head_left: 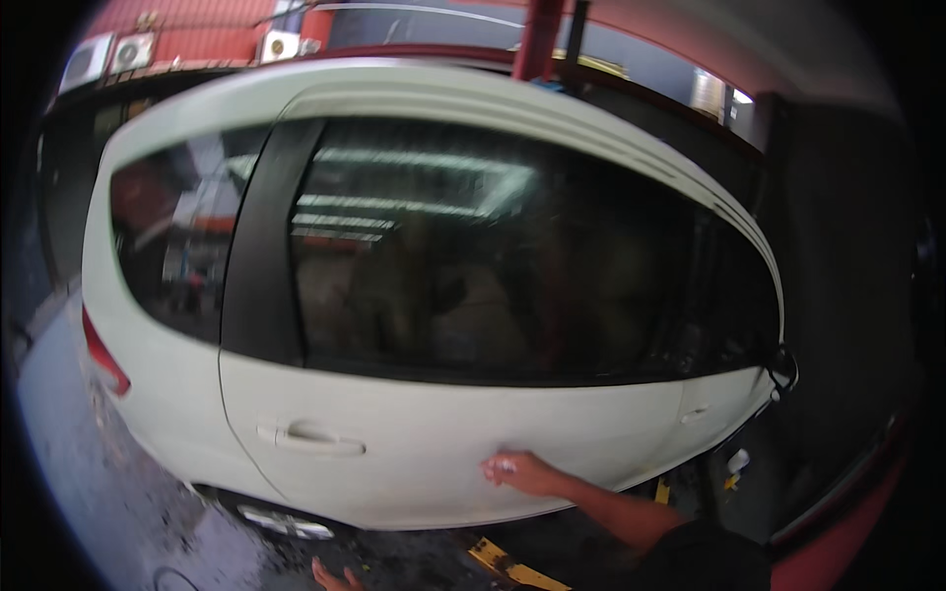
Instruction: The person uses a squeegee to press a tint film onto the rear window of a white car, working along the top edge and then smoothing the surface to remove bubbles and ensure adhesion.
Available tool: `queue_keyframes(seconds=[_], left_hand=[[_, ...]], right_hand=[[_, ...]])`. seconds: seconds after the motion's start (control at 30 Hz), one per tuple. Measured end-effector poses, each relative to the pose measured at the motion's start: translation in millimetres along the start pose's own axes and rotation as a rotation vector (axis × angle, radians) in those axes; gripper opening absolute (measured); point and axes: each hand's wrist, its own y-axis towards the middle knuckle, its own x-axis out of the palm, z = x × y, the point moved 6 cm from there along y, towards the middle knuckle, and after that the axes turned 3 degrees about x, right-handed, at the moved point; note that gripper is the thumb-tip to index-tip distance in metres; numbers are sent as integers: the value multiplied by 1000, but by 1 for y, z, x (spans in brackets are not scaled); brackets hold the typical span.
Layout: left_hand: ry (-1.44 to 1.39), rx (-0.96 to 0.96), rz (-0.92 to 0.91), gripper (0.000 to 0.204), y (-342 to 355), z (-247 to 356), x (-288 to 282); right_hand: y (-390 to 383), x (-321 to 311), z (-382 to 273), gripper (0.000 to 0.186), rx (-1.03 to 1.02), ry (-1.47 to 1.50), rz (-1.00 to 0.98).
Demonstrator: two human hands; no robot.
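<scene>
A white car [424, 424] fills most of the view, seen from its side. My right hand [522, 473] reaches in from the lower right and is against or just in front of the rear door panel, to the right of the door handle [313, 439]. Its fingers are curled closed; a pale patch shows at them, too small and blurred to name. At the bottom edge, below the door and right of the rear wheel [286, 522], only part of my left hand [336, 576] shows, its fingers apart and nothing seen in them.
Yellow metal pieces [512, 566] lie on the dark, wet floor [187, 537] by the car. The side mirror [783, 366] sticks out at the right. Behind the car stands a red post [538, 39]. A thin dark hose or cable [175, 571] curves at the lower left.
</scene>
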Motion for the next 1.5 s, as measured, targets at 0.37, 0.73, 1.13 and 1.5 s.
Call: queue_keyframes(seconds=[0.37, 0.73, 1.13, 1.5], left_hand=[[-217, 1120, 288, 52, 151, 549, -132], [46, 1676, 459, 46, 79, 890, -22], [98, 1747, 687, 40, 114, 1027, 73], [223, 1480, 591, 42, 245, 1003, 5]], right_hand=[[-132, -474, -185, 18, -953, -319, 1581], [-65, -661, -156, 40, -408, -721, 1074], [-156, -659, 7, 35, -512, -402, 1050], [-127, -655, 11, 41, -461, -562, 1032]])
